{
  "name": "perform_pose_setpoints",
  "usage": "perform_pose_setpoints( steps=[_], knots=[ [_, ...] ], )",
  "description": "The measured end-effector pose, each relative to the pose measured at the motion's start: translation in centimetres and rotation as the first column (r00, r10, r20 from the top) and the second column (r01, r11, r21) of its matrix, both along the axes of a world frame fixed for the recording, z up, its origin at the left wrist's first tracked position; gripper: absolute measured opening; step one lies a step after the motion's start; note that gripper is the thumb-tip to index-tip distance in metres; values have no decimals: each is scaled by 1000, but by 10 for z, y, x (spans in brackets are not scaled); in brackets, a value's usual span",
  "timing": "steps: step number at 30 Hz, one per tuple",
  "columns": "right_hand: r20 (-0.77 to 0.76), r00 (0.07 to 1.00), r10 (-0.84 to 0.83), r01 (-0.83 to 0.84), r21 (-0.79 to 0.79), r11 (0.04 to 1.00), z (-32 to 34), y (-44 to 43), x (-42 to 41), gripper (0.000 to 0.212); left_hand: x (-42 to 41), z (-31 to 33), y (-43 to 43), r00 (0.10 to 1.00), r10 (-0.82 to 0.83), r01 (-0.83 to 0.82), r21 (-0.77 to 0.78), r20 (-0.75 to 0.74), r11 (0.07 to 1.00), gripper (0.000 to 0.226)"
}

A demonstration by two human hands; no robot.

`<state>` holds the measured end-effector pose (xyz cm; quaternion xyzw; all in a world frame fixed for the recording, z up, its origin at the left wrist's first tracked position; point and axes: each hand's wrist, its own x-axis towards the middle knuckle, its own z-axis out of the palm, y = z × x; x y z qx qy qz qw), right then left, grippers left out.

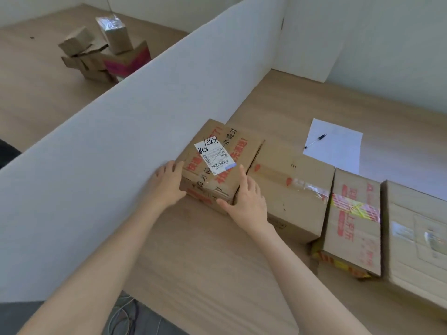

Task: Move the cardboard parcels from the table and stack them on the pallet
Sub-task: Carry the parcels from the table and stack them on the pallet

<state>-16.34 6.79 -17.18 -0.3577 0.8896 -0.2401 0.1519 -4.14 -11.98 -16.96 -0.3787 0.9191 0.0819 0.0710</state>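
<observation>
Left grip [167,182] and right grip [246,201] bracket the labelled parcel [217,180]. My fingers are straight and pressed on its left and right sides, thumb on the front, nothing curled round it. The parcel sits flat on the bench [205,257], tight against the white partition [133,122], not yet lifted. Three more sit in a row to its right, touching: plain taped parcel [290,189], red-and-yellow-taped parcel [353,226], large parcel [416,238] at frame edge. So four are left here. Behind them is a paper sheet [338,153] with a pen [315,140] on it. Past the partition is a loose pile of parcels [104,54], probably the stack, though no pallet is visible. My read: partway through, and the pile looks untidy.
</observation>
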Motion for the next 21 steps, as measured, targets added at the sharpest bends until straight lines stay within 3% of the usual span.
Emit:
perform_pose_setpoints(
  steps=[6, 15, 21],
  knots=[
    [-74, 996, -41, 49, 103, 994, -33, -21, 7, 112, -22, -16, -16, 997, -65, 67, -74, 32, 995, 95],
    [-154, 988, -14, 40, 168, 985, -51, -34, 7, 103, -42, -19, -21, 998, -21, 23, -38, 53, 999, 102],
    [-114, 993, 4, 15, 160, 987, -50, -36, 7, 98, -41, -13, -21, 1000, 0, 0, 19, 22, 1000, 97]
  ],
)
